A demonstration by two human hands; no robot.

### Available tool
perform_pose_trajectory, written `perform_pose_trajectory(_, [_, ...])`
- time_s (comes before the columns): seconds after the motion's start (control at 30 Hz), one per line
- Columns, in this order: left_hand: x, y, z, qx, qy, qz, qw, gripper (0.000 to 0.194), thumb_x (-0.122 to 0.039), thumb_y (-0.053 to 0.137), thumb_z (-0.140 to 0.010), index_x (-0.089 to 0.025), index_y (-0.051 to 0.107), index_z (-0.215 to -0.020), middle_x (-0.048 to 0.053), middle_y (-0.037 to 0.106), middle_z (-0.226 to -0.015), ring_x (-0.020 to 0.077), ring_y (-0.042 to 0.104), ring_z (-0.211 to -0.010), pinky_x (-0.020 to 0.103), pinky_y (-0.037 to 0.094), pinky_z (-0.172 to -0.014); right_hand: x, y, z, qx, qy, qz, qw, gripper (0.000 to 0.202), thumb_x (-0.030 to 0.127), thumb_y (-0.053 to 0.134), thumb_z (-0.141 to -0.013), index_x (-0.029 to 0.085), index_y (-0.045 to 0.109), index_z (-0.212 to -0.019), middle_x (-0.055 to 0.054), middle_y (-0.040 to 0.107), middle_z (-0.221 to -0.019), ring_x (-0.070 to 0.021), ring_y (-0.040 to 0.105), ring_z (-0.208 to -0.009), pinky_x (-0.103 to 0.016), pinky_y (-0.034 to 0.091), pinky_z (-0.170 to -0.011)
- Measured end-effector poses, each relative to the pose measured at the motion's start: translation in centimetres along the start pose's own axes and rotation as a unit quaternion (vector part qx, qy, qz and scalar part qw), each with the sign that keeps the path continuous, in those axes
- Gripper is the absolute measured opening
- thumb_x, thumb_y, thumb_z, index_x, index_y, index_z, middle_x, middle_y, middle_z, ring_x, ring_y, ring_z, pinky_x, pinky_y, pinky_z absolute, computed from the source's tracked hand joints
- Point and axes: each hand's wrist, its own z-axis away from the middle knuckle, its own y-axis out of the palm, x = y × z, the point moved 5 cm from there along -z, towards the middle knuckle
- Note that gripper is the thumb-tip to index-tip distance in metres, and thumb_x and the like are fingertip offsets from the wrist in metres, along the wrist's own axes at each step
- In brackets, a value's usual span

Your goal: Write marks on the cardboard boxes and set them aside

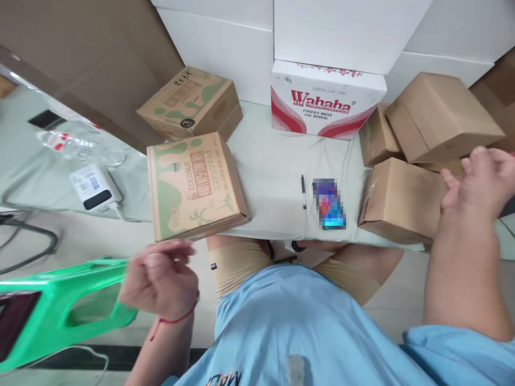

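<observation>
My left hand (161,276) hovers at the near edge of a brown cardboard box with green print and the word COCONUT (193,187). Its fingers are curled in and slightly blurred, and I see nothing in them. A red cord bracelet (175,317) circles that wrist. On the other side, my right hand (478,182) is raised over a plain brown carton (402,198), palm partly up. Its fingers are bent but apart, with nothing visible in them; whether it touches the carton I cannot tell. Between the hands lie a black pen (303,191) and a phone with a pixelated screen (330,203).
Behind stand another green-printed box (197,104), a white-and-red Wahaha carton (325,102) and a larger brown carton (442,118). A plastic bottle (84,149) and a white device with a cable (94,186) lie left. A green stool (92,300) stands lower left.
</observation>
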Motion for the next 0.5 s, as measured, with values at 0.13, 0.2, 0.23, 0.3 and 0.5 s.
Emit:
perform_pose_trajectory(0.13, [4.3,-3.3,-5.8,-0.157,-0.006,-0.059,0.986,0.021,-0.046,0.065,-0.099,-0.027,0.059,-0.094,-0.002,0.077,-0.097,0.0256,0.073,-0.101,0.04,0.058,-0.078,5.6,2.7,13.2,0.076,-0.137,-0.068,0.985,0.004,0.026,0.074,-0.094,0.028,0.073,-0.098,-0.004,0.069,-0.09,-0.0207,0.064,-0.071,-0.045,0.06,-0.076])
perform_pose_trajectory(0.2, [8.1,-3.2,-7.5,-0.091,-0.157,-0.008,0.983,0.025,-0.051,0.06,-0.1,-0.027,0.061,-0.094,-0.004,0.078,-0.113,0.0281,0.065,-0.132,0.044,0.06,-0.094,5.7,6.8,19.4,0.321,-0.04,-0.044,0.945,0.013,0.04,0.077,-0.097,0.028,0.076,-0.099,-0.004,0.074,-0.09,-0.0215,0.069,-0.075,-0.042,0.061,-0.075])
perform_pose_trajectory(0.23, [9.5,-2.6,-7.7,-0.035,-0.216,0.009,0.976,0.032,-0.056,0.057,-0.099,-0.025,0.062,-0.091,0.0,0.078,-0.107,0.0311,0.068,-0.125,0.046,0.062,-0.091,5.3,8.6,22.2,0.412,0.012,-0.037,0.91,0.021,0.048,0.077,-0.098,0.028,0.078,-0.102,-0.006,0.077,-0.097,-0.0227,0.072,-0.082,-0.042,0.063,-0.08])
perform_pose_trajectory(0.3, [10.9,-1.0,-6.6,0.074,-0.295,0.049,0.952,0.04,-0.061,0.061,-0.097,-0.022,0.066,-0.095,0.003,0.078,-0.101,0.0294,0.074,-0.108,0.044,0.066,-0.084,4.5,11.7,26.8,0.53,0.097,-0.068,0.84,0.043,0.063,0.074,-0.098,0.028,0.078,-0.121,-0.01,0.081,-0.116,-0.0272,0.076,-0.107,-0.043,0.064,-0.09])
perform_pose_trajectory(0.5, [7.9,2.3,0.4,0.221,-0.398,0.117,0.883,0.062,-0.061,0.076,-0.095,-0.039,0.057,-0.15,0.005,0.061,-0.163,0.0265,0.073,-0.123,0.03,0.067,-0.072,4.9,17.9,34.5,0.64,0.193,-0.147,0.729,0.081,0.08,0.065,-0.096,0.03,0.056,-0.16,-0.01,0.058,-0.166,-0.0324,0.054,-0.155,-0.05,0.055,-0.121])
